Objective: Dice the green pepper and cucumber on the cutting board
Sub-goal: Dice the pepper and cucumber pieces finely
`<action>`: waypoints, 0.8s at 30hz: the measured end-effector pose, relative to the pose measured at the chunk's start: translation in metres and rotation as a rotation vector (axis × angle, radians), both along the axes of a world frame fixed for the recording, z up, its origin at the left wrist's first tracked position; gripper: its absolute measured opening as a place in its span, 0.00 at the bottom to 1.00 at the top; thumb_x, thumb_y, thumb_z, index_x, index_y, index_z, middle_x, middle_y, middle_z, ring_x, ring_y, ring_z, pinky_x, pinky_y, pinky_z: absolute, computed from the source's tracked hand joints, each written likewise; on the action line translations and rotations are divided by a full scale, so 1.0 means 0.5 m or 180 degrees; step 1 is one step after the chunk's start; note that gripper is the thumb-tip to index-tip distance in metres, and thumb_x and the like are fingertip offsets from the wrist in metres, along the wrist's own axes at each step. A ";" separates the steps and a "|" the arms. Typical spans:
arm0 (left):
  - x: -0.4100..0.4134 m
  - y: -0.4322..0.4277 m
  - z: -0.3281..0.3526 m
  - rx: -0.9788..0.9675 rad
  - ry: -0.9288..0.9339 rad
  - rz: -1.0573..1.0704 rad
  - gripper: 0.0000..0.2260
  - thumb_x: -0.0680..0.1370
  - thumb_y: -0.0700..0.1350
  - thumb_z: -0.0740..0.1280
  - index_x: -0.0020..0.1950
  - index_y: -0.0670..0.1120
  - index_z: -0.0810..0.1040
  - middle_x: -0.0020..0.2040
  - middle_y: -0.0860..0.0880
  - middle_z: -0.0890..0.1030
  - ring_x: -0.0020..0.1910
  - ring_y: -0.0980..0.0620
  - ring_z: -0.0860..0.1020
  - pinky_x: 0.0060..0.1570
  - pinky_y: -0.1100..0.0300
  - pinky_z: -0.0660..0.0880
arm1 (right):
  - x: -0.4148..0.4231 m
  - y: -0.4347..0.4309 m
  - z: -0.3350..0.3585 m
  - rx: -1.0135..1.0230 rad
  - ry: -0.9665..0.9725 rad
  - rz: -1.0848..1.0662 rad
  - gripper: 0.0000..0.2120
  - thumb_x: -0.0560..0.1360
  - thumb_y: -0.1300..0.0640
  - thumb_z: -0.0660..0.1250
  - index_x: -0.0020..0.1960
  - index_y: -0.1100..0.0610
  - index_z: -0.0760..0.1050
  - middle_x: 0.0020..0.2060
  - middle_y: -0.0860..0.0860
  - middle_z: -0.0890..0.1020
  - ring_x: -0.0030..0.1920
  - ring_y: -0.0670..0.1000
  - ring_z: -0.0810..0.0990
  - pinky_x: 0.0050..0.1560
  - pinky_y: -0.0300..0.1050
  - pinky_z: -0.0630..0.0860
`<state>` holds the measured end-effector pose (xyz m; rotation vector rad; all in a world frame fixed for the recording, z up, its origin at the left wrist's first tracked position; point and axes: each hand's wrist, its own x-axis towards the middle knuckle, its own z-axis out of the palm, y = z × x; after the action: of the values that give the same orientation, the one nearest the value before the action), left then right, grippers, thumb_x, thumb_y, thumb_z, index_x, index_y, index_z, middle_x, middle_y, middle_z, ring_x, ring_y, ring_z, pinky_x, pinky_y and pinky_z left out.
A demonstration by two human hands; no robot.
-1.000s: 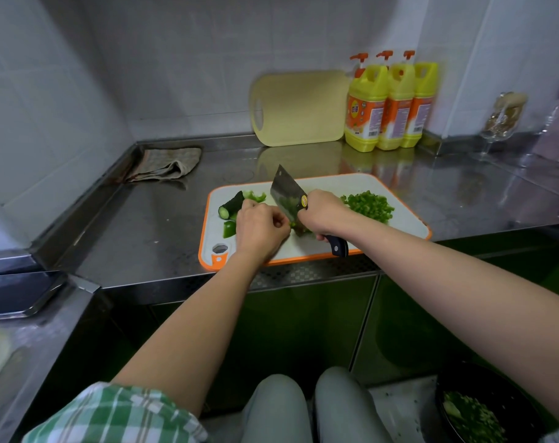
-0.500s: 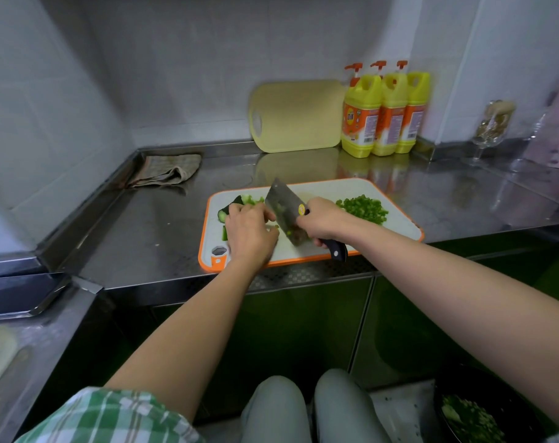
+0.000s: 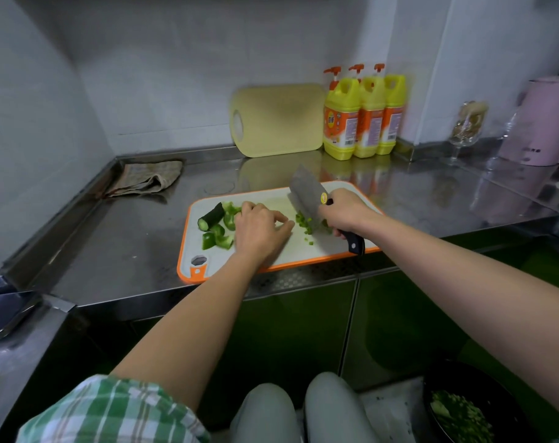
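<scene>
Steel countertop (image 3: pixel 128 251): right hand (image 3: pixel 345 214) grips grey steel cleaver (image 3: pixel 305 195) over orange-rimmed white cutting board (image 3: pixel 303 264); left hand (image 3: pixel 260 233), fingers (image 3: pixel 283 224) loose and empty, should tuck them back.

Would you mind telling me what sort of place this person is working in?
Most likely a kitchen: a stainless steel counter, a cutting board with green pepper pieces, and yellow pump bottles against the tiled wall.

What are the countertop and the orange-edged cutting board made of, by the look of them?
Countertop: likely stainless steel, shiny, mirroring the yellow bottles. Cutting board: probably plastic, matte white with a moulded orange rim.
</scene>
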<state>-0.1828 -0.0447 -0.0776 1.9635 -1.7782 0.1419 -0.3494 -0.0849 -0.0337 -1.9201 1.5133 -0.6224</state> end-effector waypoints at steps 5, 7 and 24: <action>0.031 0.007 -0.003 -0.0178 0.0085 0.0083 0.12 0.79 0.49 0.63 0.59 0.52 0.82 0.54 0.46 0.82 0.59 0.43 0.69 0.53 0.52 0.64 | 0.013 0.012 0.006 0.0007 -0.0025 0.0168 0.09 0.76 0.63 0.58 0.36 0.58 0.65 0.27 0.57 0.73 0.26 0.55 0.72 0.28 0.42 0.69; 0.049 0.017 -0.006 -0.0223 0.0080 0.0216 0.12 0.79 0.47 0.62 0.58 0.51 0.82 0.55 0.45 0.81 0.58 0.42 0.69 0.53 0.51 0.64 | 0.028 0.023 0.008 0.0059 -0.0020 0.0286 0.09 0.76 0.63 0.58 0.37 0.59 0.66 0.28 0.58 0.73 0.25 0.54 0.72 0.27 0.41 0.68; 0.060 0.055 -0.029 -0.0041 -0.0276 0.0503 0.15 0.80 0.42 0.58 0.64 0.48 0.78 0.59 0.45 0.78 0.60 0.44 0.70 0.56 0.52 0.63 | 0.046 0.064 0.005 0.0309 -0.0238 0.0379 0.10 0.78 0.64 0.57 0.38 0.59 0.66 0.29 0.57 0.72 0.25 0.53 0.70 0.26 0.40 0.68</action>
<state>-0.1527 -0.0173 -0.0919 2.1170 -1.6686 0.2946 -0.3266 -0.0531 -0.0309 -1.8767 1.3476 -0.5515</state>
